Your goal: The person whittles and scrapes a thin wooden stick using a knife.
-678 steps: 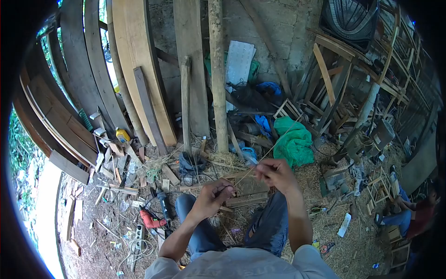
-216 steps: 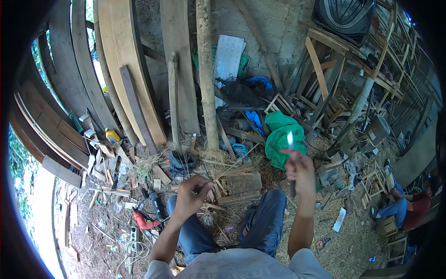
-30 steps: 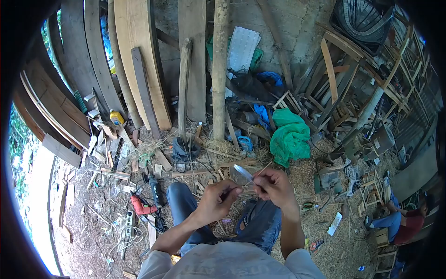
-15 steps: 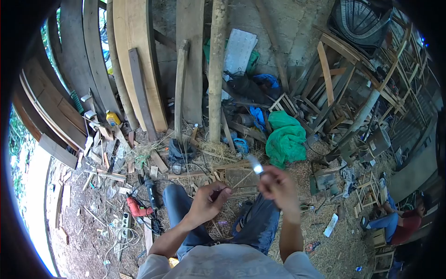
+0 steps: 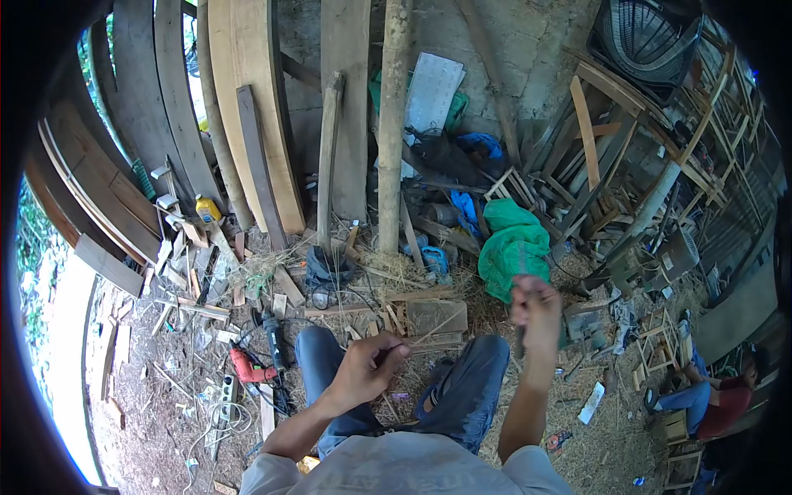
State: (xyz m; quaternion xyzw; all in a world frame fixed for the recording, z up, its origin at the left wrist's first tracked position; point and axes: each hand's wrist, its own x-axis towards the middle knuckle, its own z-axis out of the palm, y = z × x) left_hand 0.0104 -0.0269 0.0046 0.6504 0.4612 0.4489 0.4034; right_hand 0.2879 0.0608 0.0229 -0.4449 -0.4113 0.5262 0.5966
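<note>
My left hand (image 5: 369,365) is closed in a pinch above my knee, with a thin strip (image 5: 435,328) reaching out from its fingertips toward the upper right. Raised in front of the green sheet, my right hand (image 5: 536,309) is closed around a knife (image 5: 520,337); its dark handle shows below the fingers, and the blade is blurred by motion. The two hands are well apart, and the knife does not touch the strip. Below them are my bent knees in blue jeans.
A red drill (image 5: 250,368) and a power strip (image 5: 226,398) lie at the left on the littered ground. Tall boards (image 5: 345,124) and a pole (image 5: 391,140) stand ahead. The green sheet (image 5: 511,247) is beyond my right hand. Another person (image 5: 718,402) sits at the far right.
My right hand has moved right and slightly up with the knife, away from the strip. My left hand stays near its place, still pinching the strip.
</note>
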